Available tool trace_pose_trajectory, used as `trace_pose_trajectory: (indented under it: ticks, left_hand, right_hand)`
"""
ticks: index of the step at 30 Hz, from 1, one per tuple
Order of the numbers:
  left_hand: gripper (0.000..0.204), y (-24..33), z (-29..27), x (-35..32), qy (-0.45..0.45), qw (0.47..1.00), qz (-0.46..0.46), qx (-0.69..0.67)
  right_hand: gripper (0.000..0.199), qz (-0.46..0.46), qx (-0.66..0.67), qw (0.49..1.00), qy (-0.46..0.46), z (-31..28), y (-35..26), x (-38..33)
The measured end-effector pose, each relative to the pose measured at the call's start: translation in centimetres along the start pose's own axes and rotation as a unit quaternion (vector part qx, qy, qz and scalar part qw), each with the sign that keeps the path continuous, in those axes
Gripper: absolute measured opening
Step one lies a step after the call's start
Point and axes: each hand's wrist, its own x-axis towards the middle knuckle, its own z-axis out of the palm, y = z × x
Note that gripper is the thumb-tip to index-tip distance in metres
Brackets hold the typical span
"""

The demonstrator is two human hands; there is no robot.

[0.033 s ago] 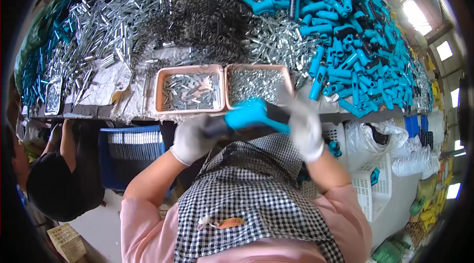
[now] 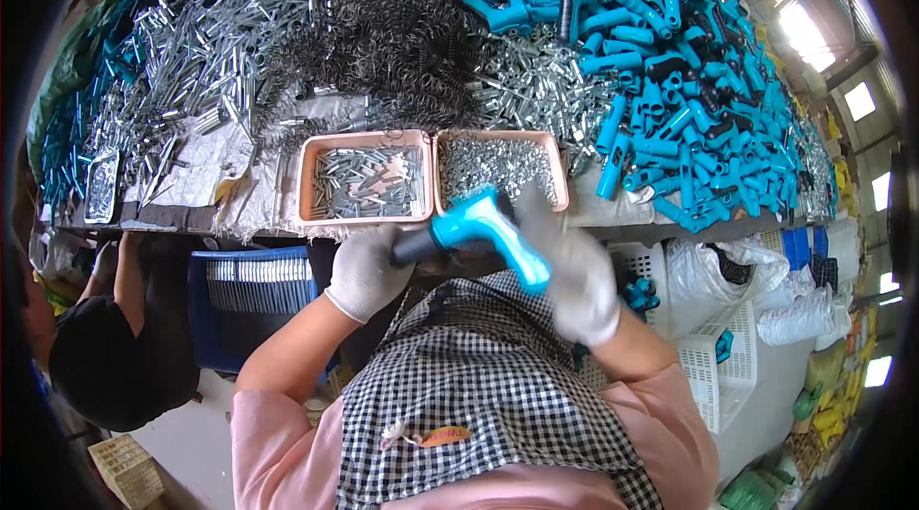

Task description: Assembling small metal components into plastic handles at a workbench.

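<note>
Clear plastic bags (image 2: 766, 271) right of the hands under the tabletop edge, orange label (image 2: 443, 435) on the checked apron below the hands

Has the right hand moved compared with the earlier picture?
No. The right hand sits in the same spot below the right pink tray, and the earlier picture carries no time gap.

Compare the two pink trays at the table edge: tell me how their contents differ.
The left pink tray holds longer silver pins lying loosely, with pink bottom showing between them. The right pink tray is packed with much smaller, finer silver bits that cover its bottom. The blue handle part, held in both gloved hands, overlaps the right tray's near edge, not the left's. Both trays are alike, side by side.
</note>
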Motion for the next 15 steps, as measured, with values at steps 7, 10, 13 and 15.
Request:
trace_pose_trajectory:
  ticks: [7, 10, 13, 15]
  left_hand:
    - [0.015, 0.5, -0.4, -0.4, 0.01, 0.999, -0.03, -0.036]
    - [0.028, 0.5, -0.7, -0.5, -0.328, 0.926, 0.188, -0.022]
    - [0.019, 0.4, -1.0, -0.6, -0.041, 0.992, 0.054, -0.106]
    - [0.018, 0.4, -1.1, -0.8, -0.064, 0.998, 0.016, -0.006]
  right_hand:
    - [0.051, 0.093, 0.057, 0.994, 0.017, -0.7, 1.8, -0.9]
    - [0.05, 0.035, 0.126, 0.991, -0.022, -0.8, 1.5, -0.7]
    - [0.054, 0.147, -0.134, 0.98, -0.024, -1.0, 0.9, 1.5]
    - [0.057, -0.089, 0.028, 0.991, -0.098, 0.0, -0.8, 2.4]
